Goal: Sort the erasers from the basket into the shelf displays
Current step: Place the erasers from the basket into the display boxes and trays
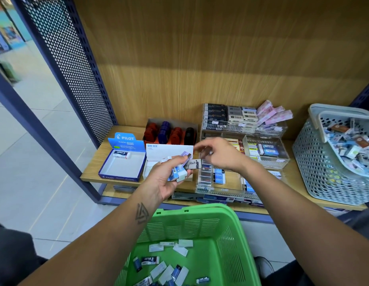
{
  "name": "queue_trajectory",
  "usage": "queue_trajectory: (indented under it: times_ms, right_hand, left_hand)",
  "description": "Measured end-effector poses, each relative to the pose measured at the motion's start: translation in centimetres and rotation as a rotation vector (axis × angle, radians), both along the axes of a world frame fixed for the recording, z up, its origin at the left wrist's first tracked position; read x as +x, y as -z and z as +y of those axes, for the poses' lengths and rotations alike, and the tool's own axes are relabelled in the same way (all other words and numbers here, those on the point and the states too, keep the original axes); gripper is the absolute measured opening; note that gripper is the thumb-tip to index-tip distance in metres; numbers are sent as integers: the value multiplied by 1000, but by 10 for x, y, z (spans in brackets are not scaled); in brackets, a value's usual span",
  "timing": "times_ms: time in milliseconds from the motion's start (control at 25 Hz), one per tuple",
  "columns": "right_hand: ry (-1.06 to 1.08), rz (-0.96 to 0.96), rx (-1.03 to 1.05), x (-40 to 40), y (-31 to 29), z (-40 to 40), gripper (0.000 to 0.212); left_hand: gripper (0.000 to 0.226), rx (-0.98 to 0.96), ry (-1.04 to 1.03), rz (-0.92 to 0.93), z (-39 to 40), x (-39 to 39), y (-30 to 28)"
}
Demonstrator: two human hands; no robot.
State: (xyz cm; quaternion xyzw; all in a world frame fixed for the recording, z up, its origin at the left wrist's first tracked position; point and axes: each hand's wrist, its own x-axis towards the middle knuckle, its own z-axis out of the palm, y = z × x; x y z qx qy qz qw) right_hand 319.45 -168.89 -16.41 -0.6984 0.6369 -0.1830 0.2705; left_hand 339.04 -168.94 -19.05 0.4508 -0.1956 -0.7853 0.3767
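1. two hands work above the shelf [92, 174]: the left hand [163, 180] is curled round a small bunch of erasers [180, 172], palm up, and the right hand [218, 153] hovers just beside it with fingers bent toward a black-and-white eraser [192, 163] sticking out of the bunch.
2. whether the right fingertips already pinch that eraser i cannot tell; they are blurred and partly behind it.
3. most of the erasers not yet sorted lie loose in the bottom of the green basket [231, 219], low in the view, below both forearms.
4. on the shelf, the clear acrylic display [282, 164] sits right behind the hands, its tiers holding rows of boxed erasers; to its left stand a white carton [169, 150] and an open blue pilot box [121, 162] with a single eraser in it.
5. a grey basket [315, 162] heaped with more small packs rests at the right end of the shelf.
6. step in hand, as i judge it: picking one eraser out of the handful to match it to a slot.
7. the next move calls for a clean pinch on that one piece, reading its label, then finding the compartment with the same packaging.
8. the left hand must keep the others from slipping out while the one is drawn free.
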Motion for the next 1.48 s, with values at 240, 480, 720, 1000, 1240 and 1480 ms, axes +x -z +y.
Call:
queue_trajectory:
  times_ms: [240, 480, 720, 1000, 1240, 1480]
  right_hand:
    - [-50, 28, -62, 12, 5, 4, 35]
    - [119, 87, -90, -30, -15, -1, 27]
    - [549, 238, -192, -52, 16, -26, 18]
    - [516, 412, -180, -30, 33, -39, 21]
    - [502, 600, -301, -23, 39, -46, 11]
    - [510, 576, -353, -25, 39, -57, 18]
  left_hand:
    - [31, 47, -67, 58, -6, -3, 4]
    - [22, 111, -82, 112, -14, -2, 4]
    - [20, 95, -37, 114, -14, -4, 0]
    - [36, 75, -29, 76, -17, -5, 3]
    - [47, 63, -14, 51, -17, -5, 6]
    - [43, 62, -10, 49, -15, -1, 7]
